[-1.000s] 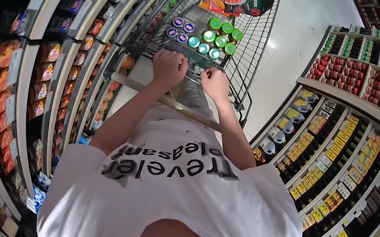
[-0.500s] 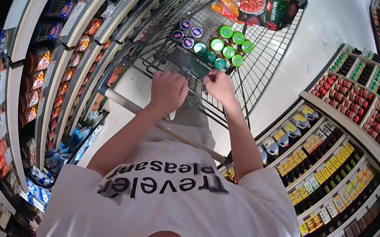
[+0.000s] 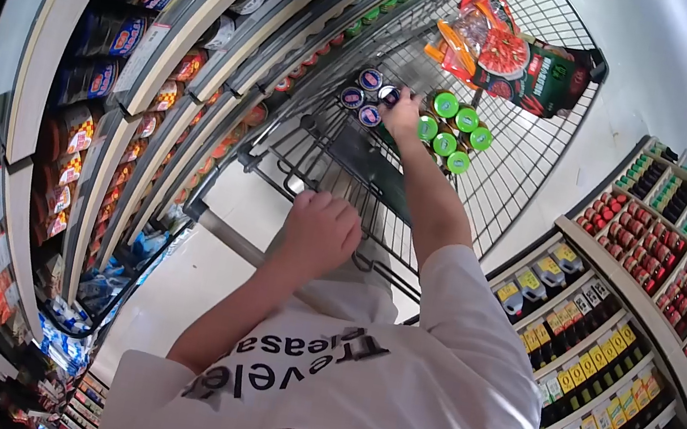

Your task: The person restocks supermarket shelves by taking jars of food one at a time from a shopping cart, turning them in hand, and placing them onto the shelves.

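head view: right hand (image 3: 400, 119) reaches into the cart (image 3: 533, 169), thumb and fingers closed about a purple-lidded can (image 3: 389, 95) beside three like it (image 3: 368, 115), its lid facing up to the camera, long axis roughly upright, any slight tilt hard to judge, its lower body hidden by the hand. left hand (image 3: 323, 229) hangs near the cart's rear edge, back upward, fingers curled in, palm side unseen, so cannot tell if it grips anything; green-lidded cans (image 3: 444, 144) stand just right of the right wrist, forearm perhaps covering more, lettering on all lids too small to read.
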`<act>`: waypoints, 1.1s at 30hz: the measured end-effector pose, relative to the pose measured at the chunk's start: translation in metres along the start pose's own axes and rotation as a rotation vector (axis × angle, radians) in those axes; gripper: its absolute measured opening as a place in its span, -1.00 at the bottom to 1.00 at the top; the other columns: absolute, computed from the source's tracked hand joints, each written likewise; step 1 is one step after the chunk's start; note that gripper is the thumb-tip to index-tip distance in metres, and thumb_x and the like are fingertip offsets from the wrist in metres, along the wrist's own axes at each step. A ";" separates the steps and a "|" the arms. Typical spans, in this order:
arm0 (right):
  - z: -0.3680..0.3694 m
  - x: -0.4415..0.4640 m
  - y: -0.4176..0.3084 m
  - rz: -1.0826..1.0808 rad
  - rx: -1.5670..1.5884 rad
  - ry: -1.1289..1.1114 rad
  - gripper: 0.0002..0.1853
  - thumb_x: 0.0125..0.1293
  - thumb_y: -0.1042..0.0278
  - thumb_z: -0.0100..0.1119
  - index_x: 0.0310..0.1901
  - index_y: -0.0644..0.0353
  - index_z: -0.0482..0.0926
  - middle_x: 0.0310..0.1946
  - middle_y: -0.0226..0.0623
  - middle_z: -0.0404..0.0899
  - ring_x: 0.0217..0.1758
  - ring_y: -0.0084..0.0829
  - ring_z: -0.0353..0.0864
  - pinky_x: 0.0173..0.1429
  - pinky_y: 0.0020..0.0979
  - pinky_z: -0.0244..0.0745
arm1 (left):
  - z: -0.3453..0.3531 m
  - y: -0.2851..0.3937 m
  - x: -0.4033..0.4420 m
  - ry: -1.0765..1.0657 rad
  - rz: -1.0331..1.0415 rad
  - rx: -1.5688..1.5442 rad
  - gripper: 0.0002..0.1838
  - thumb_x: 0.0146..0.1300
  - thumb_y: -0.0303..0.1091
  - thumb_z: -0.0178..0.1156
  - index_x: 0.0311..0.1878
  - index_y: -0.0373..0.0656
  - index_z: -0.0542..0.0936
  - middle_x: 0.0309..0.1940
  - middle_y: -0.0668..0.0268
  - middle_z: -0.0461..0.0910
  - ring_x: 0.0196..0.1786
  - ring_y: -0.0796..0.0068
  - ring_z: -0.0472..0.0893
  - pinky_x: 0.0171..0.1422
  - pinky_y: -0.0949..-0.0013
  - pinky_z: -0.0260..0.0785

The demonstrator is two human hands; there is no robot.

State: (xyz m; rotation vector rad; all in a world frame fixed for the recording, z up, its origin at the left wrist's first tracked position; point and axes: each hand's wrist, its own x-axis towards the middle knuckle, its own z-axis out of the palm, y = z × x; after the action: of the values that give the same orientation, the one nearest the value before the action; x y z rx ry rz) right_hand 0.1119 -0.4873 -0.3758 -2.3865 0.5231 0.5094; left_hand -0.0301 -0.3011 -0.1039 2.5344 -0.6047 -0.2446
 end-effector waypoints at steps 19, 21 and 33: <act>0.012 0.030 -0.001 0.009 -0.016 0.042 -0.30 -0.02 0.27 0.65 0.20 0.12 0.57 0.06 0.19 0.62 0.14 0.14 0.67 0.24 -0.04 0.62 | -0.004 0.002 0.008 0.011 -0.021 -0.050 -0.92 0.20 -0.30 0.25 -0.35 -0.01 0.56 -0.35 0.43 0.55 -0.19 0.35 0.50 0.13 0.12 0.20; -0.008 0.018 -0.004 -0.011 0.012 0.079 -0.33 -0.03 0.26 0.66 0.16 0.14 0.60 0.04 0.18 0.64 0.11 0.13 0.69 0.21 -0.04 0.63 | -0.005 0.001 0.009 0.022 -0.009 -0.075 -0.93 0.19 -0.33 0.27 -0.35 -0.01 0.55 -0.33 0.43 0.57 -0.20 0.35 0.50 0.11 0.11 0.17; -0.153 -0.116 -0.039 -0.224 0.735 0.220 -0.57 0.19 0.45 0.38 0.12 0.31 0.62 -0.24 -0.37 0.69 -0.24 -0.61 0.63 -0.12 -0.49 0.57 | -0.007 0.001 0.021 0.203 0.062 -0.049 -0.81 0.25 -0.28 0.21 -0.47 -0.07 0.60 -0.49 0.28 0.61 -0.28 0.23 0.59 0.02 0.12 0.29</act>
State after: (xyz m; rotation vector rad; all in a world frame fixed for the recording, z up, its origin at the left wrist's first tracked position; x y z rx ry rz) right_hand 0.0671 -0.5311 -0.1905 -1.7592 0.4318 -0.0561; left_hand -0.0102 -0.3085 -0.0989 2.4499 -0.5881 0.0193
